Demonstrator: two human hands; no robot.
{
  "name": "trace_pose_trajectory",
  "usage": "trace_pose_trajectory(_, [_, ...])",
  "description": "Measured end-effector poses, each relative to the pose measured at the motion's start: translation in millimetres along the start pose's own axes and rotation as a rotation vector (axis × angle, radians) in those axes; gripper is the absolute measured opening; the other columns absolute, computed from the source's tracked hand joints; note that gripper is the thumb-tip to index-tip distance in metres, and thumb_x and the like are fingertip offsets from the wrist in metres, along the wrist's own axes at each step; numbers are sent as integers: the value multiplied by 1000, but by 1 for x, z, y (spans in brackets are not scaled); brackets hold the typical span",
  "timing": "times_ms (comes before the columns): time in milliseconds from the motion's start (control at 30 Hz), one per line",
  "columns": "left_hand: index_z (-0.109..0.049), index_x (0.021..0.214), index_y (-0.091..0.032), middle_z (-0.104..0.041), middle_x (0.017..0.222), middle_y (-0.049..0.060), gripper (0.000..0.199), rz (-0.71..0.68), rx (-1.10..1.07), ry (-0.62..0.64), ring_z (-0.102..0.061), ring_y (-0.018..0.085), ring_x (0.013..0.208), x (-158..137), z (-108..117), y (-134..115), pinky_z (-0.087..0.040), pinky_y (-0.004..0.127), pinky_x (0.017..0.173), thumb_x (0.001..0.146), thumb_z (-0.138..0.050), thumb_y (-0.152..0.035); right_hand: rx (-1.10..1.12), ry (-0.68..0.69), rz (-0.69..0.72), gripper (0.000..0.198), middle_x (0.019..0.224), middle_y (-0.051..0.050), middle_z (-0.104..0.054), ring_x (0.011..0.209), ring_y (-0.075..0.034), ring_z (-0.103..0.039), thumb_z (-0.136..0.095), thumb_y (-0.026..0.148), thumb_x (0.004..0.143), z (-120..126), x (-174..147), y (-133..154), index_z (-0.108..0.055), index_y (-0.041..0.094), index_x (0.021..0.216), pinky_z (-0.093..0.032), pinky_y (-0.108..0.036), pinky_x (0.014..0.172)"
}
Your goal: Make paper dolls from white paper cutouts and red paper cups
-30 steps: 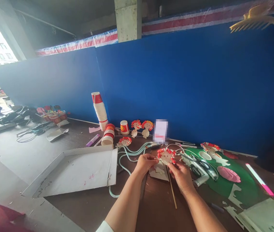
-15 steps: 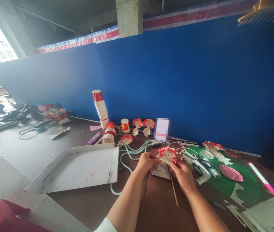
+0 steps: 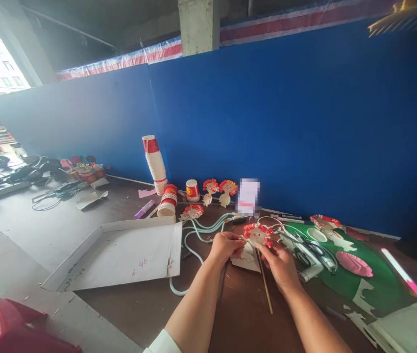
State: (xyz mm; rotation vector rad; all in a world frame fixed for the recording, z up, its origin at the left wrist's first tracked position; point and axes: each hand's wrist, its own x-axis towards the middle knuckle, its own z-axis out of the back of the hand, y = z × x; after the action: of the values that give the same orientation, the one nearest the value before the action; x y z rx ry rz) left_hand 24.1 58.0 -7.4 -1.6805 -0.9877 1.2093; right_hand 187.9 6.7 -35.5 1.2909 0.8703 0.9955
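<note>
The left hand [image 3: 226,247] is pinching the left edge of the red-fringed paper figure [image 3: 257,237] while the right hand [image 3: 279,267] is gripping its lower edge, both holding it above the brown table [image 3: 237,316], and a thin stick [image 3: 266,289] is slanting downward beside the right hand.

On the tabletop [image 3: 241,314], a tray [image 3: 120,260] lies left of the doll [image 3: 257,235], a marker [image 3: 404,274] right. Cups [image 3: 156,166] stand behind the tray.
</note>
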Motion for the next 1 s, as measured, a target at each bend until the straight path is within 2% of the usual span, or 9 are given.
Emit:
trace_pose_trajectory(233, [-72,71,-9,-60,53,0,20,-44,26,-41,-53,8,48,7,-2,4,-51,24,56,62,-85,-22,5,-3,-8,29,51,4,-53,46,-13,-43,-73,48,68,-1,-1,5,-66,20,77,-33,-27,45])
trace_pose_trajectory(400, [-75,77,-11,-59,52,-1,16,-84,131,-67,-50,7,47,5,-1,5,-43,20,50,66,-80,-20,-12,-18,-11,30,49,3,-53,45,-14,-44,-72,49,67,-2,-3,9,-66,20,71,-33,-27,45])
trace_pose_trajectory(567, [-68,72,-12,-58,55,-2,18,-102,178,-114,-50,8,49,7,2,8,-41,21,50,63,-81,-21,-12,-6,5,28,50,4,-52,45,-13,-43,-71,48,68,-2,-4,10,-63,21,68,-33,-27,45])
trace_pose_trajectory(733, [-62,68,-14,-57,56,-3,23,-95,221,-105,-51,8,50,1,2,4,-41,20,51,60,-83,-20,-25,11,1,28,51,4,-53,47,-14,-43,-69,48,71,-2,-3,5,-64,21,74,-33,-27,47])
trace_pose_trajectory(1000, [-57,66,-16,-53,52,-6,27,-90,443,-92,-50,8,47,-8,2,-8,-35,19,48,60,-83,-23,-55,27,-3,29,54,4,-52,50,-15,-44,-68,48,73,-1,-2,3,-66,21,81,-33,-28,50])
